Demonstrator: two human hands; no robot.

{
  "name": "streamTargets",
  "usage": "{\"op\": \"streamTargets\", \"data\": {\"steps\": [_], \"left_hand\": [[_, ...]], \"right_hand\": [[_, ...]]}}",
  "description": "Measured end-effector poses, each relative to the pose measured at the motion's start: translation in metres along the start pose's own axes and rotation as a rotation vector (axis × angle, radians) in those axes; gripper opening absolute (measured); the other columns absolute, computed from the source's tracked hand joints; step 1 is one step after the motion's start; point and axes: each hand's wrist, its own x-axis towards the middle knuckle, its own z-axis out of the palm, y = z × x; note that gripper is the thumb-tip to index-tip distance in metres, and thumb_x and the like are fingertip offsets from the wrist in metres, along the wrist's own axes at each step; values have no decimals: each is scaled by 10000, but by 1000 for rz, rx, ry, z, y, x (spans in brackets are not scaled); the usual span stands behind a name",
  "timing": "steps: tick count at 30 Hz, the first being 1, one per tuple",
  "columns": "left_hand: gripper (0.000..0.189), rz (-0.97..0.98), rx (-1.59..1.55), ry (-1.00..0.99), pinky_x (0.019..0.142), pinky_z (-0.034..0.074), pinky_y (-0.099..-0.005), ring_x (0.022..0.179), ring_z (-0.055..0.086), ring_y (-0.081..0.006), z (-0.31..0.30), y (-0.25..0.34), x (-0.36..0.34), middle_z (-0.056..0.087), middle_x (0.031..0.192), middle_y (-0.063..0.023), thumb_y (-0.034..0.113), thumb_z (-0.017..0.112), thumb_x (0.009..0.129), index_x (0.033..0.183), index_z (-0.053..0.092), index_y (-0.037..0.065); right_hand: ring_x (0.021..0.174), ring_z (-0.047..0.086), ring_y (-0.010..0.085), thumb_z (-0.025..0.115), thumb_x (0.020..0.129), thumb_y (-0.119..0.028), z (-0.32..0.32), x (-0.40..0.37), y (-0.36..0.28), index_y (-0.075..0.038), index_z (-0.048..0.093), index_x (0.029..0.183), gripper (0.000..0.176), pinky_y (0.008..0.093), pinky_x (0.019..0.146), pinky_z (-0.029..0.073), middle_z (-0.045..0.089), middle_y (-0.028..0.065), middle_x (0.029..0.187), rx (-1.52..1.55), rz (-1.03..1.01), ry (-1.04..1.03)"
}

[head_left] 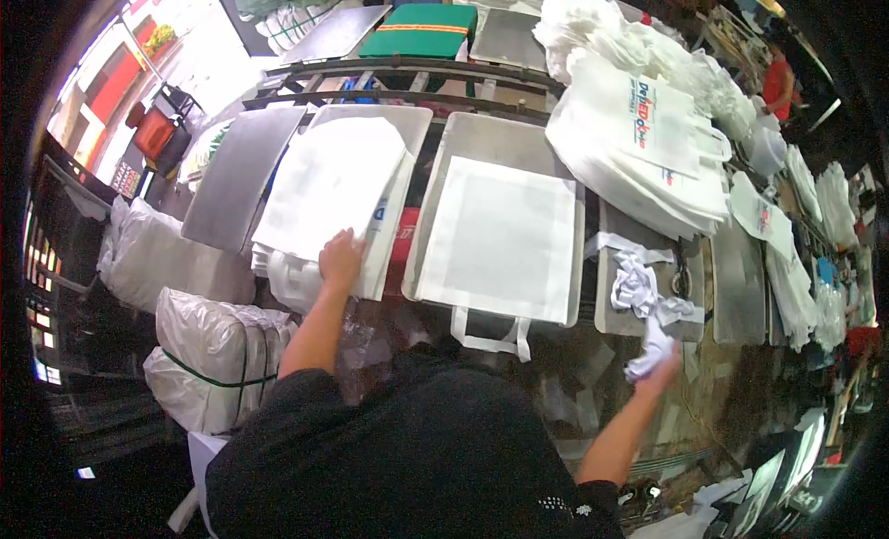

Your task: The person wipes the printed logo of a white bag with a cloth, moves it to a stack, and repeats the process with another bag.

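My left hand [342, 261] is at the right lower edge of a stack of blank white tote bags [333, 182], its fingers closed on the edge of a bag. Loose handles hang below that stack. In the middle, one white tote bag [500, 238] lies flat on a grey board [447, 136], its handle [491, 343] hanging over the near side. At the right, my right hand [661, 370] is closed round a crumpled white cloth [652, 349]. More crumpled white cloth [633, 284] lies on the board just beyond it.
Printed white bags [639, 136] are heaped at the back right. Metal rails [407, 71] run behind the boards, with a green board [419, 30] beyond. Wrapped bundles [218, 354] stand at the left. A person in red [778, 85] is far right.
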Motion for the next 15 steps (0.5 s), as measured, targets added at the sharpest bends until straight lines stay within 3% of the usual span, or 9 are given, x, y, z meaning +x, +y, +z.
{"op": "streamTargets", "data": {"steps": [2, 4, 6, 8, 9, 12, 13, 14, 15], "left_hand": [[365, 220, -25, 100, 805, 509, -455, 963, 630, -348, 28, -27, 10, 662, 1004, -136, 351, 544, 906, 1046, 650, 31], [331, 166, -162, 119, 778, 516, -464, 893, 643, -359, -26, -2, 9, 671, 943, -142, 324, 494, 941, 1010, 671, 53], [311, -90, -20, 3, 745, 519, -472, 835, 648, -363, -38, -9, 26, 671, 892, -149, 290, 449, 967, 964, 654, 56], [294, -26, 87, 142, 732, 520, -487, 818, 647, -366, -76, 0, 46, 668, 877, -149, 279, 435, 970, 898, 620, 63], [278, 174, 155, 309, 722, 517, -504, 808, 646, -373, -73, -15, 64, 665, 878, -143, 281, 429, 974, 876, 591, 77], [321, 382, -270, 478, 663, 462, -477, 737, 617, -400, -180, 46, 70, 603, 783, -250, 267, 484, 951, 834, 606, -6], [307, 213, -620, 271, 635, 460, -388, 652, 611, -275, -232, 81, 58, 624, 724, -187, 256, 499, 960, 886, 635, -9], [319, 196, -889, 235, 623, 439, -322, 669, 564, -139, -247, 95, 57, 629, 715, -85, 253, 513, 973, 899, 650, -26], [319, 52, -1181, 178, 638, 450, -278, 715, 550, -87, -253, 106, 56, 628, 771, -15, 235, 503, 992, 924, 660, -34]], "right_hand": [[950, 610, 253, 558, 933, -350, 54, -9, 35, -12, 576, 1156, 406, 381, 841, 489, 611, 125, 1090, -54, 64, 38], [932, 603, 233, 591, 919, -320, 95, -26, 59, -2, 573, 1147, 392, 369, 822, 487, 609, 121, 1051, -171, 2, -22], [902, 601, 217, 598, 915, -316, 128, -47, 70, -8, 579, 1102, 361, 363, 794, 485, 605, 101, 999, -51, 112, -73], [864, 590, 195, 605, 911, -314, 152, -69, 56, -24, 583, 1034, 316, 353, 762, 480, 589, 75, 948, -31, 98, -109], [881, 592, 204, 607, 910, -328, 157, -69, 55, -27, 581, 1061, 338, 359, 780, 482, 593, 75, 957, -70, 132, -176], [952, 583, 208, 611, 912, -345, 165, -65, 44, -21, 581, 1108, 380, 357, 848, 469, 601, 86, 996, -134, 145, -325], [961, 583, 211, 606, 917, -350, 170, -62, 38, -13, 586, 1115, 392, 353, 863, 464, 606, 87, 996, -123, 107, -338], [969, 584, 214, 601, 921, -356, 178, -57, 33, -6, 591, 1121, 403, 349, 877, 459, 611, 89, 996, -110, 72, -361], [995, 573, 216, 594, 926, -366, 178, -49, 31, 1, 603, 1128, 419, 337, 901, 444, 606, 91, 1036, -125, -8, -410]]}}
